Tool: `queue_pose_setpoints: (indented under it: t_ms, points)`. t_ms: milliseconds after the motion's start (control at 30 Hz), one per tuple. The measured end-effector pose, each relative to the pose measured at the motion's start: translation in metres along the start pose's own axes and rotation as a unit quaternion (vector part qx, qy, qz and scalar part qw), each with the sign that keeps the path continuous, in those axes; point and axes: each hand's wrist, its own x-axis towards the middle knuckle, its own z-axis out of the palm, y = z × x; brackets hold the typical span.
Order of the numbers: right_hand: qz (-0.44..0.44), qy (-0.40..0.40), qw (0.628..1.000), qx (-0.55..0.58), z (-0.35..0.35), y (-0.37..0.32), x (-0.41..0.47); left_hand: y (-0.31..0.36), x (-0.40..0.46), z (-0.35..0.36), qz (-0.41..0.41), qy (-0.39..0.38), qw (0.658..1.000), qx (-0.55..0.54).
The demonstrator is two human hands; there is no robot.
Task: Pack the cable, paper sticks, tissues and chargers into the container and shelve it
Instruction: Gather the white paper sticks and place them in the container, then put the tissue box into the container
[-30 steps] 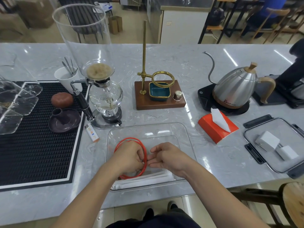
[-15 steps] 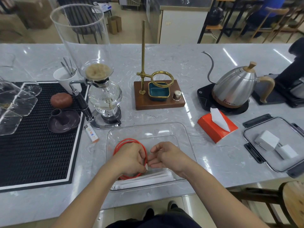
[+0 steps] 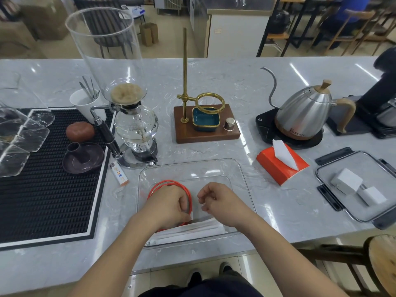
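Observation:
A clear plastic container (image 3: pixel 192 164) stands near the counter's front edge. Inside it lies a coiled red cable (image 3: pixel 171 182), with white paper sticks (image 3: pixel 192 230) along the near wall. My left hand (image 3: pixel 169 205) is over the coil and pinches the cable beside its white plug. My right hand (image 3: pixel 218 200) hovers in the container just right of the cable, fingers loosely curled, holding nothing. An orange tissue box (image 3: pixel 280 168) sits to the right of the container. Two white chargers (image 3: pixel 346 183) (image 3: pixel 371 195) lie on the container lid (image 3: pixel 364 219) at the far right.
Behind the container stand a glass siphon brewer (image 3: pixel 135 129), a wooden stand with a brass ring (image 3: pixel 205 131) and a steel kettle (image 3: pixel 304 116). A black mat (image 3: pixel 42 189) with cups lies left, with a small lighter (image 3: pixel 119 173) beside it. A wooden stool (image 3: pixel 381 264) is at the lower right.
My right hand has let go of the cable and drawn a little to the right. My left hand still holds the coil in the container.

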Motion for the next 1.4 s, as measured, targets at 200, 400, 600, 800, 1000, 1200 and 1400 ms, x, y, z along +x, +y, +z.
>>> queue_pose_setpoints:
  t_ms: [200, 400, 600, 800, 1000, 1200, 1400]
  points:
    - [-0.048, 0.048, 0.996, -0.053, -0.005, -0.001, -0.004, 0.007, -0.004, -0.003, -0.01, 0.014, 1.0, 0.02]
    - [-0.106, 0.091, 0.988, -0.062, -0.015, -0.001, -0.011, 0.018, -0.004, -0.007, 0.003, 0.079, 0.997, 0.014]
    - [-0.176, 0.151, 0.966, -0.115, -0.027, 0.002, -0.024, 0.031, -0.004, -0.01, 0.073, 0.163, 0.984, -0.009]
    - [-0.228, 0.221, 0.936, -0.154, -0.043, 0.008, -0.035, 0.05, -0.004, -0.009, 0.163, 0.253, 0.954, 0.014]
    - [-0.215, 0.272, 0.916, -0.201, -0.064, 0.019, -0.044, 0.072, 0.008, -0.003, 0.178, 0.24, 0.954, 0.021]
    - [-0.191, 0.291, 0.918, -0.188, -0.091, 0.033, -0.049, 0.092, 0.023, 0.003, 0.186, 0.209, 0.96, -0.01]
    - [-0.187, 0.301, 0.918, -0.18, -0.123, 0.056, -0.048, 0.117, 0.047, 0.011, 0.19, 0.2, 0.961, -0.011]
